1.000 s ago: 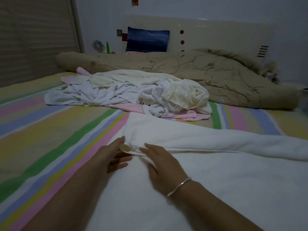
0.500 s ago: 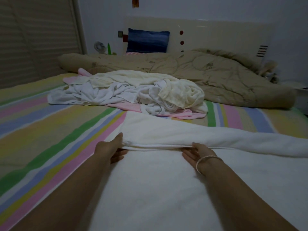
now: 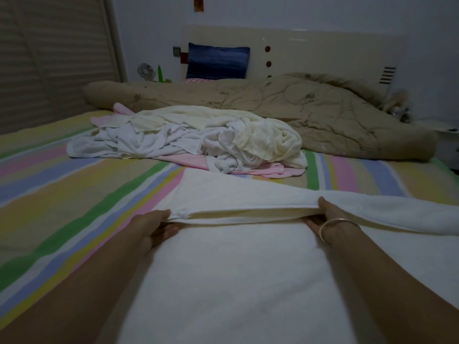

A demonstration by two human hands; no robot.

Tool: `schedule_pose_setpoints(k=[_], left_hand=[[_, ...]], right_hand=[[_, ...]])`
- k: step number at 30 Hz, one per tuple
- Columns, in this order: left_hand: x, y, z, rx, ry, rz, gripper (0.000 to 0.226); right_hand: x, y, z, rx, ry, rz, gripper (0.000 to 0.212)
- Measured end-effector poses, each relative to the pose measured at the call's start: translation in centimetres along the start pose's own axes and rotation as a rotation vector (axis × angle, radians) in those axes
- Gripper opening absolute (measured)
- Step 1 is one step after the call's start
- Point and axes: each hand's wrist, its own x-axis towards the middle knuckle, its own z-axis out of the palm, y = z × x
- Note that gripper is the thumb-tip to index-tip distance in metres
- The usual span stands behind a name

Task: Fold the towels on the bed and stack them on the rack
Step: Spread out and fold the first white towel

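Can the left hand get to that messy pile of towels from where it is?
Probably yes. Only flat white towel lies between the left hand and the pile, nothing tall. But it is gripping the towel's edge, so it must let go first.

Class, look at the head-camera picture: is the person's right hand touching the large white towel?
Touching. The head view shows the right hand with its thumb over the folded edge of the white towel and its fingers underneath, pinching it.

1. a large white terry towel (image 3: 223,281) lies spread on the bed's striped pastel sheet (image 3: 74,194), its far part folded back.
2. the left hand (image 3: 154,225) and the right hand (image 3: 327,219), a thin metal bangle (image 3: 332,225) at its wrist, each pinch the folded edge.
3. beyond it lies a crumpled heap of white, cream and pink towels (image 3: 198,140), then a rumpled beige quilt (image 3: 310,108).
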Motion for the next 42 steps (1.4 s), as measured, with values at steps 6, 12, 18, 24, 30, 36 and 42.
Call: schedule_pose_setpoints(k=[6,12,18,24,30,36,42], left_hand=[[1.1,-1.1,-0.1,0.015,0.024,0.036,0.023],[0.9,-1.3,0.2,0.012,0.053,0.051,0.017],[0.1,-0.4,0.2,0.042,0.084,0.063,0.013],[0.0,-0.4,-0.5,0.052,0.120,0.073,0.013],[0.4,-1.0,-0.8,0.031,0.141,0.086,0.014],[0.4,-1.1,-0.8,0.016,0.148,0.108,0.018],[0.3,-1.2,-0.9,0.018,0.145,0.100,0.014]], right_hand=[[1.1,0.0,-0.7,-0.023,0.059,-0.006,0.017],[5.0,1.1,-3.1,-0.075,0.103,-0.146,0.062],[-0.6,0.3,-3.4,0.025,0.227,-0.127,0.049],[-4.2,-0.8,-5.2,-0.035,0.084,0.006,0.021],[-5.3,0.8,-6.4,0.073,-0.044,-0.014,0.006],[-4.4,1.9,-7.6,-0.012,0.110,-0.083,0.021],[-2.5,2.4,-8.7,-0.177,0.183,-0.141,0.024]])
